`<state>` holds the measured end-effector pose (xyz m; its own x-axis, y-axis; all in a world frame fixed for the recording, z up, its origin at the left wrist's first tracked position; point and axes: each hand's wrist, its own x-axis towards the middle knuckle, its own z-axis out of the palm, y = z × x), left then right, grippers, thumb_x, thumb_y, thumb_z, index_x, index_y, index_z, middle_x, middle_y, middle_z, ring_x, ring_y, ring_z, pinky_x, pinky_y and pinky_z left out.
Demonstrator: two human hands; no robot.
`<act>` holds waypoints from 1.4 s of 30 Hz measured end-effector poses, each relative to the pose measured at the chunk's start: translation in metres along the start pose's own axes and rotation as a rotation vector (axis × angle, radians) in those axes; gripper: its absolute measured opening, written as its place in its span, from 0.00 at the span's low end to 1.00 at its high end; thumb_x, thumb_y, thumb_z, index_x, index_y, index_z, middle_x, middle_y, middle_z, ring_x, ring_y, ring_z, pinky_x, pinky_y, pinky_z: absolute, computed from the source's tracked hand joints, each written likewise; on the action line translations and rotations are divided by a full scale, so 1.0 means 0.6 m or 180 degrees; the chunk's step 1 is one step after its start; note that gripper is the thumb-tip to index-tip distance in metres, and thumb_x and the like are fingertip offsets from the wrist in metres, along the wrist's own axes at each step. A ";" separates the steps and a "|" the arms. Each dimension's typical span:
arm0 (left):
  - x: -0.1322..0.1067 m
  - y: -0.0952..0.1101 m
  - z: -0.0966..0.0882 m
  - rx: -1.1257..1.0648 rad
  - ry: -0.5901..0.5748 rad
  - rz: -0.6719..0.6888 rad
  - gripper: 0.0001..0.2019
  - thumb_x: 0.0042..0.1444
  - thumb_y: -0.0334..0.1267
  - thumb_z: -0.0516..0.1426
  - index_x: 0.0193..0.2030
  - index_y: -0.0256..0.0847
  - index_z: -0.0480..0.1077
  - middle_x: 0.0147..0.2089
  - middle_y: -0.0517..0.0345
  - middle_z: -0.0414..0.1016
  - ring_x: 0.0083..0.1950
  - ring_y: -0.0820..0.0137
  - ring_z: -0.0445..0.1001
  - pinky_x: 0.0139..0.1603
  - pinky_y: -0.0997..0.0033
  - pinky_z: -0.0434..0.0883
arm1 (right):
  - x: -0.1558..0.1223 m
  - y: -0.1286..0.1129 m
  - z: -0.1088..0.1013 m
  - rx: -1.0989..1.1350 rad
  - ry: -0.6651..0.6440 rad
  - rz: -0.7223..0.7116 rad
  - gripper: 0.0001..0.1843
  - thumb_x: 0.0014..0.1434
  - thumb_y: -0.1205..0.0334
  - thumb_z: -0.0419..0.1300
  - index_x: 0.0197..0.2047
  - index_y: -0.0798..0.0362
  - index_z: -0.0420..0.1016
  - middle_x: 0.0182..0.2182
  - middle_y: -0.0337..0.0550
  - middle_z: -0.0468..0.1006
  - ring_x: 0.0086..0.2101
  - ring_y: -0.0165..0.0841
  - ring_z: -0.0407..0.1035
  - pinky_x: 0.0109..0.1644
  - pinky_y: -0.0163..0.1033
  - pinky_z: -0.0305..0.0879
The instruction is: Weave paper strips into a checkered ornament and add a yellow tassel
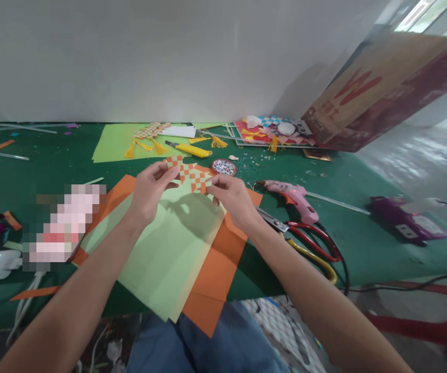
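An orange and pale-green checkered woven paper piece [189, 173] with pointed edges is stretched between my two hands. My left hand [151, 186] pinches its left end between thumb and fingers. At the right end, my right hand [231, 197] grips it the same way. Both hands hover over pale green paper sheets [164, 248], which lie on orange sheets [219, 264] that overhang the table's front edge. Just behind my right hand sits a small round dish [224, 167] of tiny light and dark pieces.
To the right lie a pink glue gun [293, 197] and large scissors [312, 243] with red and yellow handles. A yellow utility knife [194, 150] and tasselled woven pieces [151, 132] are behind. A paper bag [382, 88] stands at back right; a phone-shaped blurred item [68, 223] lies left.
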<state>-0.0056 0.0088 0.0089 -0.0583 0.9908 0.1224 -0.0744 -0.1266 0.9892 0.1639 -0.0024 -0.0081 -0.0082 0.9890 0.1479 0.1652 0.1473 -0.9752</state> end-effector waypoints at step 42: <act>0.002 0.015 -0.028 0.0794 -0.1600 -0.1396 0.16 0.47 0.39 0.64 0.43 0.39 0.73 0.31 0.60 0.73 0.30 0.74 0.71 0.32 0.73 0.68 | 0.008 0.027 -0.028 -0.2355 -0.1249 -0.1443 0.07 0.52 0.69 0.61 0.35 0.51 0.78 0.41 0.48 0.76 0.44 0.39 0.67 0.51 0.48 0.64</act>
<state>-0.0233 0.0079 0.0166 0.3955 0.8578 -0.3282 0.2478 0.2445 0.9375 0.1829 0.0043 -0.0204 -0.5329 0.7951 0.2895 0.6464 0.6033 -0.4671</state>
